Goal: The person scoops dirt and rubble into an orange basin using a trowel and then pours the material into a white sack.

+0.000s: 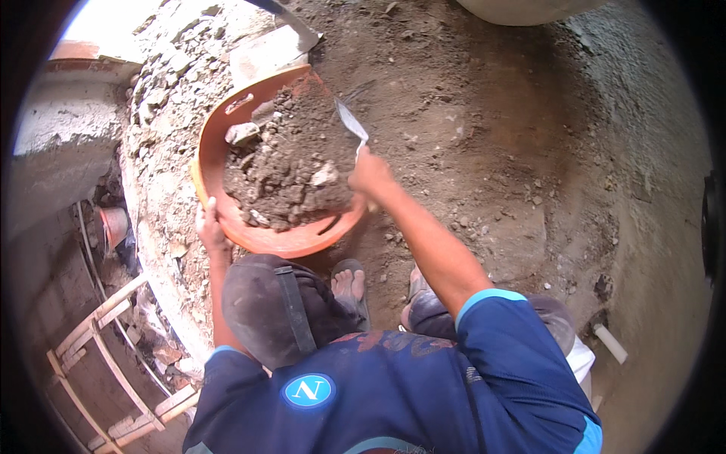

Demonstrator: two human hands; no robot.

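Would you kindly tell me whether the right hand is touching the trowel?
Touching. The head view shows the right hand closed around the handle end of the trowel, with the metal blade extending beyond the fist.

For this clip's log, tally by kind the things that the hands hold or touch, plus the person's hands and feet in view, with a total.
Orange tub: 1
Trowel: 1
Hands: 2 (left hand, right hand)
Feet: 2 (left foot, right foot)
Total: 6
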